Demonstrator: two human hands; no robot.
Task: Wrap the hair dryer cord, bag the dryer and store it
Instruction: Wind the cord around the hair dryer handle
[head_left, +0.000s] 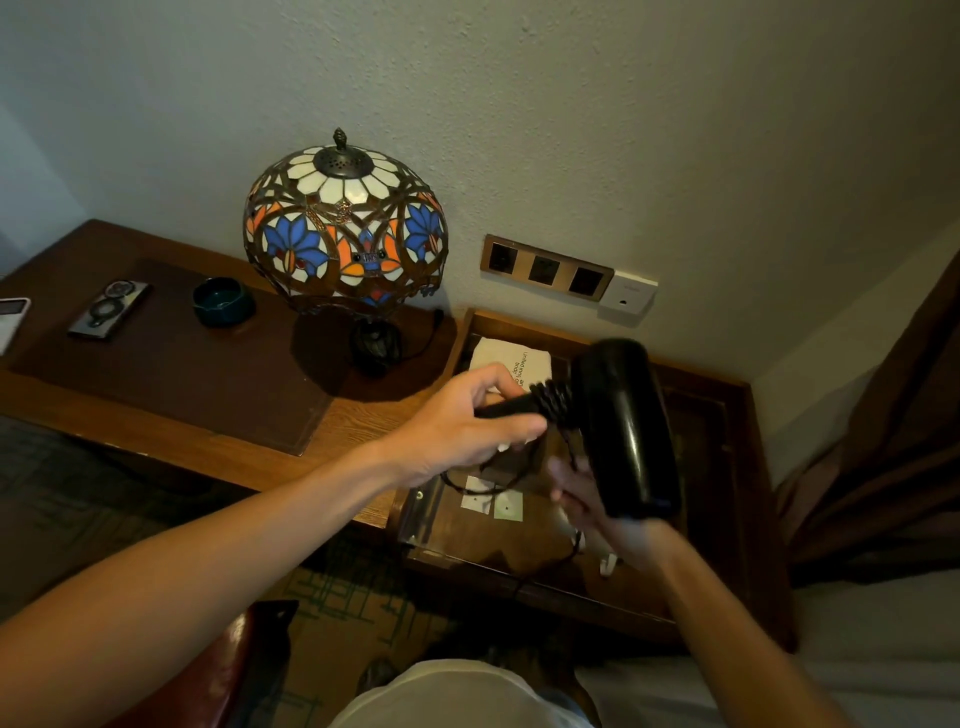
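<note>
Dryer (626, 426) midair over open drawer (727, 467), 3 o'clock of lamp (345, 228). Left hand (462, 426) fingers clamp handle; right hand (587, 493) blurry, grip unclear. Cord (556, 400) partly coiled, wrap step. Next: loop dangling slack round handle, then bag.

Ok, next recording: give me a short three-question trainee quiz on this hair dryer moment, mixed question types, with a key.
1. True or false: some cord is already coiled round the hair dryer handle.
2. Which hand grips the handle? A) left hand B) right hand C) neither
3. Fill in: behind the dryer lies an open ___ holding a white bag.

Key: 1 true. 2 A; the right hand is motion-blurred beside the dryer body, its grip unclear. 3 drawer.
</note>
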